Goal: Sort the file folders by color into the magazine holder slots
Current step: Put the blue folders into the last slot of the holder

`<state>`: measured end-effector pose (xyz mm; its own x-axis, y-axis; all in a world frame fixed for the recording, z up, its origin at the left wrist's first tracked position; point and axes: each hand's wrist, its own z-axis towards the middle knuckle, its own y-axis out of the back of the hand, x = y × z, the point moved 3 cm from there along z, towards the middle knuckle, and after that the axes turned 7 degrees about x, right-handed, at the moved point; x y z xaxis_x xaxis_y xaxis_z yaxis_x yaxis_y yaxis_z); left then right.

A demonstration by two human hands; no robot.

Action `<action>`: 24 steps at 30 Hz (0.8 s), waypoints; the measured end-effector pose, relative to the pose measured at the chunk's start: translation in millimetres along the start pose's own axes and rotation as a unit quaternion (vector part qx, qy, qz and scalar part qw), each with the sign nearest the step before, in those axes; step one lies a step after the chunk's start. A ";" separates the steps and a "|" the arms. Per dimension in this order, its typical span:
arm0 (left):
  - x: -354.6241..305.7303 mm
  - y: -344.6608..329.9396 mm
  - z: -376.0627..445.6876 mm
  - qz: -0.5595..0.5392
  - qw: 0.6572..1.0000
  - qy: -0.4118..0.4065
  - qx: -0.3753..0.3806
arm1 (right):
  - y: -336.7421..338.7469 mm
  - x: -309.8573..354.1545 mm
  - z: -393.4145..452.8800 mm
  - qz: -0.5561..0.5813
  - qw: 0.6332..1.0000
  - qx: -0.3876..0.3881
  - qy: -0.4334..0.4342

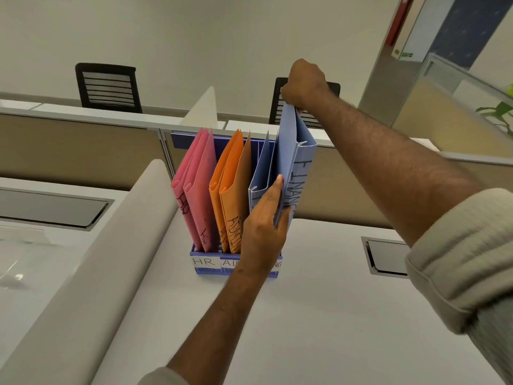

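Nearly finished, we think: pink folders (194,187) and orange folders (231,190) stand in the magazine holder (206,266); our right hand (304,84) pinches the blue FINANCE folder (291,162) above the last slot; left hand (263,218) fingers steady its edge.

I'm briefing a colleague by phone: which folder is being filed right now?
Find the blue magazine holder on the white desk. In its rightmost slot, the light blue folder marked FINANCE stands higher than the rest, pinched at its top by the right hand.
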<state>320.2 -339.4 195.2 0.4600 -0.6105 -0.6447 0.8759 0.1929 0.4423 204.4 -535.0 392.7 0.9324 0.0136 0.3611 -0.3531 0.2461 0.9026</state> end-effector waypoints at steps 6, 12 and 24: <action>-4.9 6.2 6.3 0.125 0.987 -0.084 -0.053 | 1.6 -2.5 4.2 0.009 1.000 0.002 -0.004; -0.5 7.4 10.5 0.205 0.970 -0.106 -0.076 | 0.8 -2.3 6.1 0.003 1.000 -0.014 0.001; 4.9 7.4 11.3 0.210 0.973 -0.089 -0.023 | -6.0 -2.0 2.1 0.008 1.000 -0.016 -0.011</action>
<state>327.3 -349.7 202.3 0.7496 -0.5931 -0.2938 0.6242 0.4859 0.6118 204.5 -538.5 387.1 0.9248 -0.0031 0.3804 -0.3646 0.2777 0.8888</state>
